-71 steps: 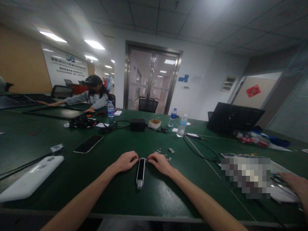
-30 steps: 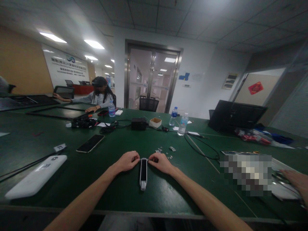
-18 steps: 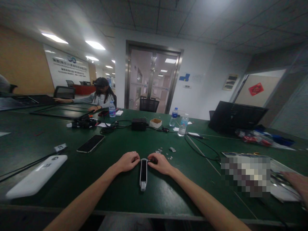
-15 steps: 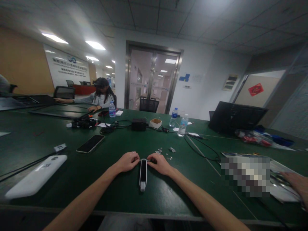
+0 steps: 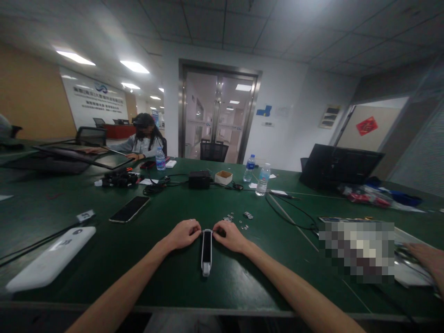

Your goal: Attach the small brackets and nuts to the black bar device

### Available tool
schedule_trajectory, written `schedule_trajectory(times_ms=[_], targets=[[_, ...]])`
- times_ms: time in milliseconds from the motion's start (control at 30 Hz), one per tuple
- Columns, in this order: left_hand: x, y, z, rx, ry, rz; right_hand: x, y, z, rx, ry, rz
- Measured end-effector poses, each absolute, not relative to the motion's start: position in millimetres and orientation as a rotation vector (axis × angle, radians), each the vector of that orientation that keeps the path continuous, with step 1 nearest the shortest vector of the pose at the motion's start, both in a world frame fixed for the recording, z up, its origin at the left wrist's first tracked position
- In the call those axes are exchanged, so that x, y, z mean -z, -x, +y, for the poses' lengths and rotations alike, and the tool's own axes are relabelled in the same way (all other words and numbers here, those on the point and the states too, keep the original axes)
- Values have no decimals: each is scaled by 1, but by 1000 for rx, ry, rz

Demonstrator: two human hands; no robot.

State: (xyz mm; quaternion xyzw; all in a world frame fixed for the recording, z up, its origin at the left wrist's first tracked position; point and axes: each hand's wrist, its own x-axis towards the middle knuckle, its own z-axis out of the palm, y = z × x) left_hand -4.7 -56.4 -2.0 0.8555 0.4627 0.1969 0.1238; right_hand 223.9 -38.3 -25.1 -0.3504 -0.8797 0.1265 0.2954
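A slim device (image 5: 206, 249) with a dark strip along its top and a whitish casing lies lengthwise before me on the green table. My left hand (image 5: 187, 232) pinches at the left side of its far end, thumb and fingers pressed together. From the right, my right hand (image 5: 229, 235) grips the same end in a closed pinch. Exactly what the fingertips press on is too small to make out. Just beyond my right hand, several small metal parts (image 5: 229, 218) lie scattered, some ring-shaped. A larger metal piece (image 5: 248, 215) rests beside them.
At left lie a dark phone (image 5: 130, 209) and a white, rounded object (image 5: 52, 259). Farther back stand a small open box (image 5: 224, 177), a black box (image 5: 200, 179) and water bottles (image 5: 263, 180). Another person's hand (image 5: 425, 259) is at right; a person (image 5: 144, 138) sits far left.
My hands and the slim device stay in place. The person across the table has raised a dark flat panel that lay lower before. The view has shifted slightly.
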Motion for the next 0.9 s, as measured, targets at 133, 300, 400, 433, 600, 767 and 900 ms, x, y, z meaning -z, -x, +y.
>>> schedule_trajectory(times_ms=[133,300,400,433,600,767,900], targets=[[4,5,-55,-584,-2513,1333,21,-225,-40,-363,937,-2365],[5,7,-54,-578,-2494,1325,2,-249,-34,-186,985,-2393],[6,8,-53,-566,-2482,1332,-9,-277,-24,-25,1155,-2381],[6,8,-53,-566,-2483,1337,-10,-288,-20,4,1238,-2393],[7,8,-53,-561,-2492,1341,-3,-326,-2,-85,1629,-2484],[5,8,-54,-546,-2467,1339,8,-329,6,-200,1658,-2496],[4,8,-54,-548,-2483,1332,6,-323,3,-189,1660,-2482]])
